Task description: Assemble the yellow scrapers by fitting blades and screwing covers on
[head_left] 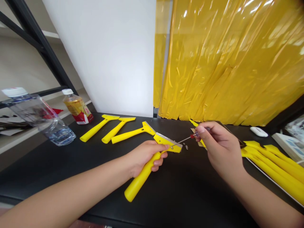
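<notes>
My left hand (148, 156) is wrapped round the neck of a yellow scraper (140, 182), thumb lying toward its head. A metal blade strip runs along the top of that head. In my right hand (220, 144) is a screwdriver (194, 135) with a red, partly hidden handle, pinched between thumb and fingers. Its thin shaft slants down left, and the tip meets the scraper head close to my left thumb. A few tiny rings or nuts (186, 147) lie on the black table just right of the head. Three more yellow scrapers, one of them a scraper (129, 134) with a metal blade, lie behind my left hand.
A clear water bottle (47, 117) and a juice bottle (77, 106) stand at the left. Several yellow scraper handles (275, 167) are piled at the right, near a white case (258, 131). Yellow plastic strips (228, 63) hang behind the black table (190, 193).
</notes>
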{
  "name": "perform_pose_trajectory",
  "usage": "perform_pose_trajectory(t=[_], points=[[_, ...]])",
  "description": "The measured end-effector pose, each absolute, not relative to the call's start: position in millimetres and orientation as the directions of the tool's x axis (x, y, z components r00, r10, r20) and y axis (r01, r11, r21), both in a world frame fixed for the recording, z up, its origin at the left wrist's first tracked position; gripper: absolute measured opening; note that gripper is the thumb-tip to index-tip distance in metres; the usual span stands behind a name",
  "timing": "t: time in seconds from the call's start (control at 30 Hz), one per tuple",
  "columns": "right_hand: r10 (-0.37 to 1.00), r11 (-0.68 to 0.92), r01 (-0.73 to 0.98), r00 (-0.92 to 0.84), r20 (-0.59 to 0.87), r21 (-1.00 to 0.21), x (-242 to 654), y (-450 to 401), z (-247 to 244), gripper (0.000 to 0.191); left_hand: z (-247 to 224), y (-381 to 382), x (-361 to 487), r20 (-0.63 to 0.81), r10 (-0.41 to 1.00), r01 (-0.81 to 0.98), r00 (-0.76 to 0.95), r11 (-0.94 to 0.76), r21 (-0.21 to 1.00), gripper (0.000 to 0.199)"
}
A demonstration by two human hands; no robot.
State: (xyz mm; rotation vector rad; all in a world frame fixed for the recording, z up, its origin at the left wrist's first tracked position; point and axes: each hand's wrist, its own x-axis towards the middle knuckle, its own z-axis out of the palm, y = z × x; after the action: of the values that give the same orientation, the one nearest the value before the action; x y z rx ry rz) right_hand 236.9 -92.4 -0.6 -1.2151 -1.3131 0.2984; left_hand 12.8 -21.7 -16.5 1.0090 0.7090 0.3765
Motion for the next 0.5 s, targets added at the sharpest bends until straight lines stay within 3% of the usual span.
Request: perform_pose_trajectory(t=[0.5], points=[[0.737, 0.432, 0.445, 0.326, 0.591, -0.784, 238.2, -92.6, 0.4, 0.016, -11.4, -21.3, 12.2, -0.376, 0.587, 0.009, 0.717, 0.532, 0.847, 0.024]])
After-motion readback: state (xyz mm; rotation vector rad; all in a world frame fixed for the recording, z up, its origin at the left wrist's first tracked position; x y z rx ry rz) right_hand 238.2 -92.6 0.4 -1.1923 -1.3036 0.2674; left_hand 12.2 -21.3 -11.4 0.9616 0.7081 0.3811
